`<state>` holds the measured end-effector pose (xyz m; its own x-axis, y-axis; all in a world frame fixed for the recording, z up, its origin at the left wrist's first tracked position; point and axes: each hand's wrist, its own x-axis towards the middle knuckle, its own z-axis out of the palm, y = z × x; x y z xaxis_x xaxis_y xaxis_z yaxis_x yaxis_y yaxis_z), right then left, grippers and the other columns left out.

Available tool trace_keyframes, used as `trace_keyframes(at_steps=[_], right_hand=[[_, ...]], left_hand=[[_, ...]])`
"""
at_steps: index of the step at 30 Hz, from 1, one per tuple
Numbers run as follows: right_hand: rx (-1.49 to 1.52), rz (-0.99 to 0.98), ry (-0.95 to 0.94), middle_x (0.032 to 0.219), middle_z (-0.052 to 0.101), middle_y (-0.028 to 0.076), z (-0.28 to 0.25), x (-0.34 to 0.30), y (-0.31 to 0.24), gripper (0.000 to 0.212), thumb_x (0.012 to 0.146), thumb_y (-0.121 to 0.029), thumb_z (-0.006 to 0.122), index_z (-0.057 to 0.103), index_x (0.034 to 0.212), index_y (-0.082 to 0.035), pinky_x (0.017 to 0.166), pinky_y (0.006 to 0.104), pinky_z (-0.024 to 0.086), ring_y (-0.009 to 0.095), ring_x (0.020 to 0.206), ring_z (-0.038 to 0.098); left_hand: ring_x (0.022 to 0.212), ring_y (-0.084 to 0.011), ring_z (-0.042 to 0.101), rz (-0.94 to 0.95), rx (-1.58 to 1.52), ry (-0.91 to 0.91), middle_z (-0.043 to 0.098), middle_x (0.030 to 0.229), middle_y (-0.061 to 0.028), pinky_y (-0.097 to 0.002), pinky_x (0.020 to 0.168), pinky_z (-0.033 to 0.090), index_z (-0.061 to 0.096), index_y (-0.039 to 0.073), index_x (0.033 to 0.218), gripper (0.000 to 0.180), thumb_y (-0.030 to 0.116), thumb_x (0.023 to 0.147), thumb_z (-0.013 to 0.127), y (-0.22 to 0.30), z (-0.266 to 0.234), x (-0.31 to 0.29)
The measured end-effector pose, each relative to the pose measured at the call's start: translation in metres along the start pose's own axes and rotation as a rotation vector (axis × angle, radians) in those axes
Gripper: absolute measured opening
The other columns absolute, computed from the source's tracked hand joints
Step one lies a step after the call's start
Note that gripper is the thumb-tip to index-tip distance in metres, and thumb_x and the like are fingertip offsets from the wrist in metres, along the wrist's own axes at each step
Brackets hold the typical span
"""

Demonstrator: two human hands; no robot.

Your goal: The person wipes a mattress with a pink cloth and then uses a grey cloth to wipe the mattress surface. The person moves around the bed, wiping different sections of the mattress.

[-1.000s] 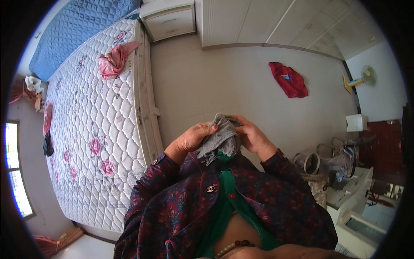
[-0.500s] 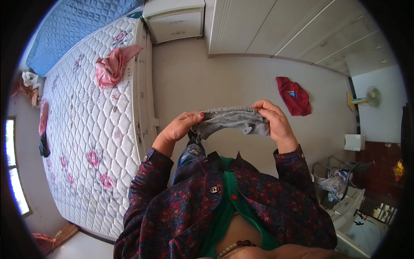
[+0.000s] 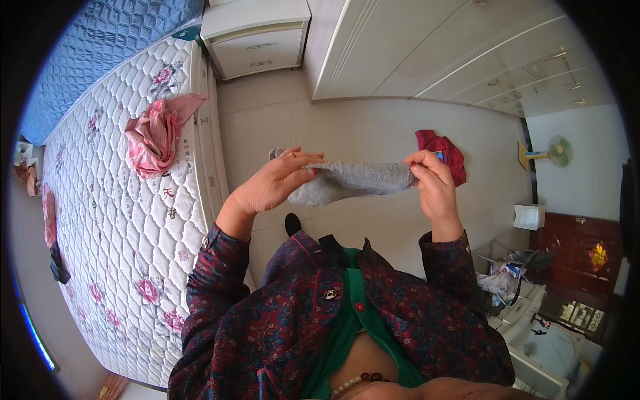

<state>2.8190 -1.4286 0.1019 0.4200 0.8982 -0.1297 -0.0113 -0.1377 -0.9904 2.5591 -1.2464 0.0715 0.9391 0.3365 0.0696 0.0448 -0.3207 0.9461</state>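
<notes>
A grey knit garment (image 3: 360, 181) with a gathered, elastic-looking edge is stretched between my hands, above the floor. My left hand (image 3: 270, 185) grips its left end between the thumb and nearly straight fingers, with a bit of grey cloth showing beyond the fingertips. At the other end my right hand (image 3: 436, 193) pinches the corner of the band with thumb and fingers. The cloth sags slightly in the middle, and its full shape cannot be made out. Past my right hand a dark red garment (image 3: 451, 160) lies on the floor, partly hidden by the fingers.
A bare quilted mattress (image 3: 113, 220) runs along my left, with a crumpled pink cloth (image 3: 159, 141) on it. A white bedside cabinet (image 3: 257, 48) and long white cupboards (image 3: 427, 57) stand ahead. To the right are a fan (image 3: 557, 152), a white bin (image 3: 529, 217) and a cluttered chair (image 3: 503, 280).
My left hand has shifted left and its fingers have straightened over the cloth. The grey garment is drawn straighter, its band turned more toward me. The view has moved a little.
</notes>
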Motion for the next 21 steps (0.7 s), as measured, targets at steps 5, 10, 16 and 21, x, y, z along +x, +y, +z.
trace_keyframes(at_steps=[5,10,16,21], right_hand=[[0.101,0.094,-0.013,0.089,0.057,0.001,0.018,0.047,-0.015,0.017,0.088,-0.006,0.048,0.06,0.097,-0.001,0.074,0.0223,0.041,0.009,0.08,0.051],[0.415,0.278,-0.186,0.092,0.06,0.004,0.011,0.095,-0.036,0.019,0.087,-0.006,0.048,0.06,0.1,-0.001,0.075,0.0259,0.046,0.012,0.083,0.056],[0.809,0.138,-0.254,0.123,0.058,0.014,0.025,0.16,-0.031,0.044,0.099,-0.031,0.039,0.045,0.134,-0.004,0.099,0.0398,0.043,0.025,0.112,0.056],[1.159,0.662,-0.482,0.125,0.058,0.012,0.06,0.187,0.052,0.056,0.096,-0.048,0.038,0.051,0.127,-0.003,0.098,0.0414,0.044,0.026,0.114,0.055]], left_hand=[[0.086,-0.0135,0.058,-0.458,-0.615,0.043,0.063,0.094,-0.0072,-0.0272,0.078,0.047,0.059,-0.005,0.112,0.039,0.029,0.093,0.053,-0.026,-0.021,0.02],[0.088,-0.0172,0.06,-0.394,-1.099,0.107,0.064,0.099,-0.0109,-0.0284,0.081,0.049,0.057,-0.006,0.115,0.042,0.031,0.094,0.053,-0.038,-0.026,0.04],[0.12,-0.0322,0.05,0.019,-1.781,0.06,0.052,0.131,-0.0202,-0.0431,0.104,0.038,0.048,-0.002,0.131,0.054,0.038,0.094,0.048,-0.095,-0.051,0.062],[0.135,-0.031,0.031,-0.163,-0.254,0.536,0.042,0.142,-0.0119,-0.0447,0.114,0.017,0.042,0.003,0.136,0.055,0.035,0.092,0.049,-0.14,-0.01,0.044]])
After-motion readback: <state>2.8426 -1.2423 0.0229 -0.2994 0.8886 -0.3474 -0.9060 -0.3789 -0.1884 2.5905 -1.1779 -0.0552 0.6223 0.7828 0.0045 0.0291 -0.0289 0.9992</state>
